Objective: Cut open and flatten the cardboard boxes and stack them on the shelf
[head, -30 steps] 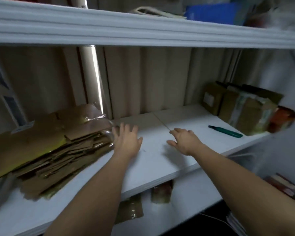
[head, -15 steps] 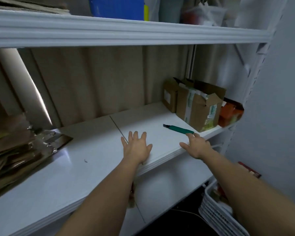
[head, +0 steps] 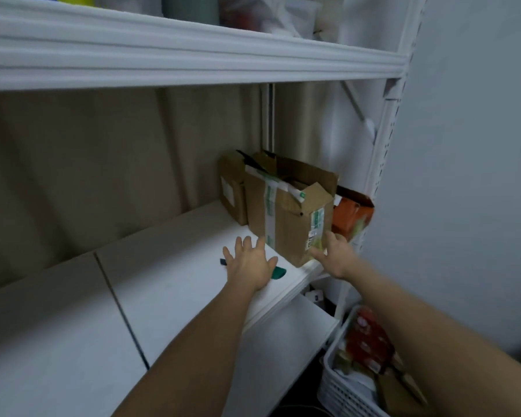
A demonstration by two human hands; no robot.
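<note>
A brown cardboard box (head: 286, 215) with green-and-white tape stands upright, its top flaps open, at the right end of the white shelf (head: 169, 275). A smaller brown box (head: 232, 191) stands behind it on the left, an orange box (head: 351, 212) on its right. My left hand (head: 248, 266) hovers with spread fingers just left of the taped box, covering the middle of a green cutter (head: 278, 272) that lies on the shelf. With open fingers, my right hand (head: 333, 252) touches the box's lower right corner.
An upper shelf (head: 193, 55) loaded with items overhangs the work shelf. A beige corrugated wall closes the back. A perforated white upright (head: 382, 152) and a grey wall bound the right side. A white basket (head: 355, 383) of packets sits on the floor, lower right.
The view and both hands have swung right along the shelf. The stack of flattened cardboard has left the view. My left hand now covers the cutter and my right hand has reached the taped box.
</note>
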